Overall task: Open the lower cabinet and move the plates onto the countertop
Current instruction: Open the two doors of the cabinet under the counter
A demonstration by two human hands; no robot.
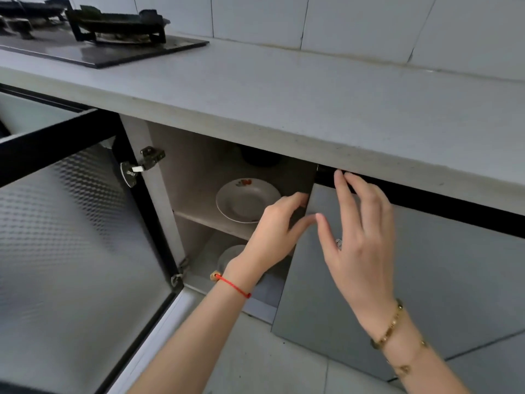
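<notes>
Two bare hands at a lower kitchen cabinet, one door swung wide, one nearly closed.

Left hand (271, 237): red cord bracelet (233, 285) at the wrist; fingers curled round the free vertical edge of the grey flat-panel right-hand cabinet door (369, 280), thumb on its front face, fingertips hidden behind the edge. Grip closed on that door edge.

Right hand (360, 237): gold chain bracelet (387, 331) at the wrist; fingers spread apart and extended, holding nothing; the longest fingertip reaches the dark strip at the door's top, just under the countertop lip. Whether it touches cannot be told.

Left-hand cabinet door (71, 237), black-framed with textured silvery panel: fully open, metal hinge (142, 163) exposed.

White round plate with a red floral motif (247, 200): lying flat on the upper shelf inside the cabinet, just beside the left hand.

Second white dish (230, 257): on the lower level, partly hidden behind the left wrist.

Pale grey stone countertop (284, 103): above the cabinet; black glass gas hob (108, 44) at its far left.
</notes>
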